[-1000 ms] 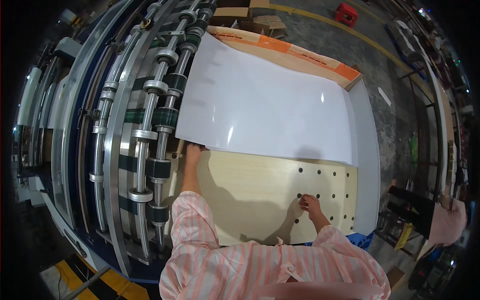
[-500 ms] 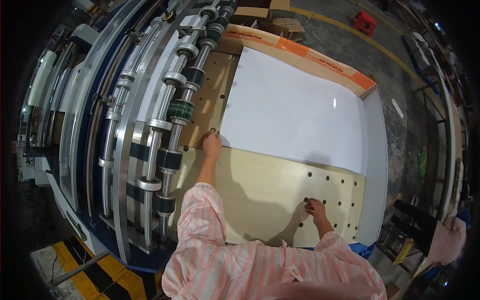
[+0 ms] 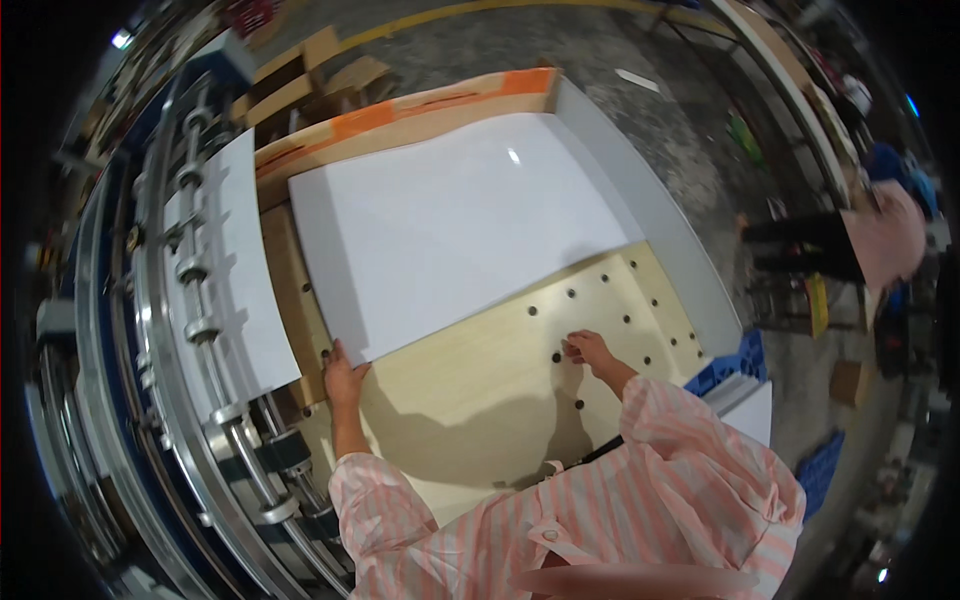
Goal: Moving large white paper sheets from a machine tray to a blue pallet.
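A large glossy white sheet [image 3: 460, 230] lies on a pale wooden table [image 3: 480, 390] drilled with dark holes. My left hand [image 3: 341, 376] grips the sheet's near left corner, beside the table's left edge. My right hand [image 3: 588, 349] rests with its fingertips on the bare wood among the holes, just below the sheet's near edge, and holds nothing. Both of my sleeves are pink and white striped.
A second white sheet [image 3: 232, 250] lies over the steel roller conveyor [image 3: 200, 330] along the left. A white side wall [image 3: 660, 220] and an orange-edged board [image 3: 400, 110] border the table. Blue crates [image 3: 735, 362] sit at the right. Another person [image 3: 880, 240] stands far right.
The view has swung round. The large sheet has come off the rollers onto the table, my left hand staying at its corner. A second sheet now shows on the rollers. My right hand stays put.
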`<state>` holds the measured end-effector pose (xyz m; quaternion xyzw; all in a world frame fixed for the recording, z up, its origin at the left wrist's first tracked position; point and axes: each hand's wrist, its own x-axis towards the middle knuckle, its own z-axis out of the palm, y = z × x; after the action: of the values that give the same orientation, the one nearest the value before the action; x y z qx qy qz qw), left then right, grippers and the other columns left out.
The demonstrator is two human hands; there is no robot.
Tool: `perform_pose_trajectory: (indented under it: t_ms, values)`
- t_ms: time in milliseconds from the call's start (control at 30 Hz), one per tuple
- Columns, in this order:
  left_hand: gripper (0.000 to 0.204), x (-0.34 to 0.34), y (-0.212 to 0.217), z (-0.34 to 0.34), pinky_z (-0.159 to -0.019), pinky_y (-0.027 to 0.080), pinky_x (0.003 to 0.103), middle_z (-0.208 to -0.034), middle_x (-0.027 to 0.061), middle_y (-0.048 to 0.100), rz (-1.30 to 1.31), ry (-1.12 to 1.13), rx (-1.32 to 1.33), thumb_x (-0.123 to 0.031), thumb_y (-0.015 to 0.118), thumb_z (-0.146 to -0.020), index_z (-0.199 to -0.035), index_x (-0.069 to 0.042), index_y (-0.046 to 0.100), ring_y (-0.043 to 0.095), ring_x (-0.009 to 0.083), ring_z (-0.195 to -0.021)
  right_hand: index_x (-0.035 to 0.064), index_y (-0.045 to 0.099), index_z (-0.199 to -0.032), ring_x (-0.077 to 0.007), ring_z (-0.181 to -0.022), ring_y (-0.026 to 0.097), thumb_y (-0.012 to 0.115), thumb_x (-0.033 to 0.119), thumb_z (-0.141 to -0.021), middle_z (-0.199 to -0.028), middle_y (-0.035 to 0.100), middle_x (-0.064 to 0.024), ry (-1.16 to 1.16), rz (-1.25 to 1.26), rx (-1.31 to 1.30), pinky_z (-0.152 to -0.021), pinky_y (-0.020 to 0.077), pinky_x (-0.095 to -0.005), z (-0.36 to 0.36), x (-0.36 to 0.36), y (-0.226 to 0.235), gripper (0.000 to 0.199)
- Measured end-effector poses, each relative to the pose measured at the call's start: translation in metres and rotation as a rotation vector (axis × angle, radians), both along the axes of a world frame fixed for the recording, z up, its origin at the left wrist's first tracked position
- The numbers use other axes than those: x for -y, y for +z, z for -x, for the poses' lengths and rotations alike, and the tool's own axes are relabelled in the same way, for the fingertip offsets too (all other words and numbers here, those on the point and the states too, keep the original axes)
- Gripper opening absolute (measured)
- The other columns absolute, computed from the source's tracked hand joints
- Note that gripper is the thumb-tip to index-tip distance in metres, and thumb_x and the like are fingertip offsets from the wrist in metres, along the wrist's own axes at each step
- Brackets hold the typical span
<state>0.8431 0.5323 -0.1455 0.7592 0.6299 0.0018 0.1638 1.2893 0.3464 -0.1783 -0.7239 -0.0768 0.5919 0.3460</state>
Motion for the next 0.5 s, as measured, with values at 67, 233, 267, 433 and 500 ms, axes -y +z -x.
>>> perform_pose_trajectory:
  t_ms: [67, 233, 267, 433, 500]
  values:
    - [0.079, 0.002, 0.001, -0.003, -0.084, 0.036, 0.040, -0.107, 0.0201, 0.045, -0.090, 0.022, -0.057, -0.024, 0.069, -0.057, -0.120, 0.002, 0.028, 0.042, 0.0354, -0.099, 0.0032, 0.053, -0.092, -0.0151, -0.064, 0.053, 0.050, 0.018, -0.076, -0.073, 0.055, -0.0057, -0.013, -0.012, 0.011, -0.058, 0.0439, -0.0273, -0.002, 0.008, 0.000, 0.022]
    - [0.078, 0.021, 0.001, -0.007, -0.083, 0.036, 0.040, -0.115, 0.0216, 0.039, -0.080, 0.150, -0.053, -0.028, 0.068, -0.060, -0.119, 0.003, 0.028, 0.040, 0.0358, -0.100, 0.0024, 0.053, -0.089, -0.0139, -0.063, 0.052, 0.049, 0.016, -0.077, -0.072, 0.054, -0.0057, 0.126, -0.057, 0.005, -0.056, 0.0426, -0.0263, 0.001, 0.019, 0.000, 0.019]
    - [0.078, 0.031, 0.004, -0.016, -0.083, 0.036, 0.041, -0.116, 0.0221, 0.037, -0.091, 0.191, -0.126, -0.028, 0.068, -0.060, -0.119, 0.003, 0.028, 0.040, 0.0358, -0.101, 0.0024, 0.053, -0.089, -0.0139, -0.063, 0.052, 0.049, 0.016, -0.077, -0.072, 0.054, -0.0057, 0.129, -0.065, 0.000, -0.056, 0.0426, -0.0263, -0.002, 0.028, -0.005, 0.019]
    - [0.071, 0.108, -0.007, -0.038, -0.093, 0.026, 0.041, -0.120, 0.0233, 0.032, -0.236, 0.157, 0.015, -0.017, 0.061, -0.066, -0.122, 0.005, 0.023, 0.033, 0.0378, -0.107, 0.0018, 0.054, -0.086, -0.0117, -0.055, 0.047, 0.050, 0.011, -0.075, -0.066, 0.051, -0.0038, 0.092, -0.089, 0.090, -0.047, 0.0400, -0.0236, -0.025, 0.060, -0.022, 0.015]
    - [0.069, 0.155, -0.002, -0.061, -0.094, 0.024, 0.042, -0.121, 0.0232, 0.031, -0.161, 0.119, 0.102, -0.013, 0.060, -0.066, -0.122, 0.004, 0.022, 0.031, 0.0378, -0.109, 0.0020, 0.054, -0.085, -0.0115, -0.054, 0.047, 0.050, 0.011, -0.075, -0.066, 0.051, -0.0036, 0.096, -0.109, 0.099, -0.046, 0.0396, -0.0232, -0.041, 0.073, -0.023, 0.015]
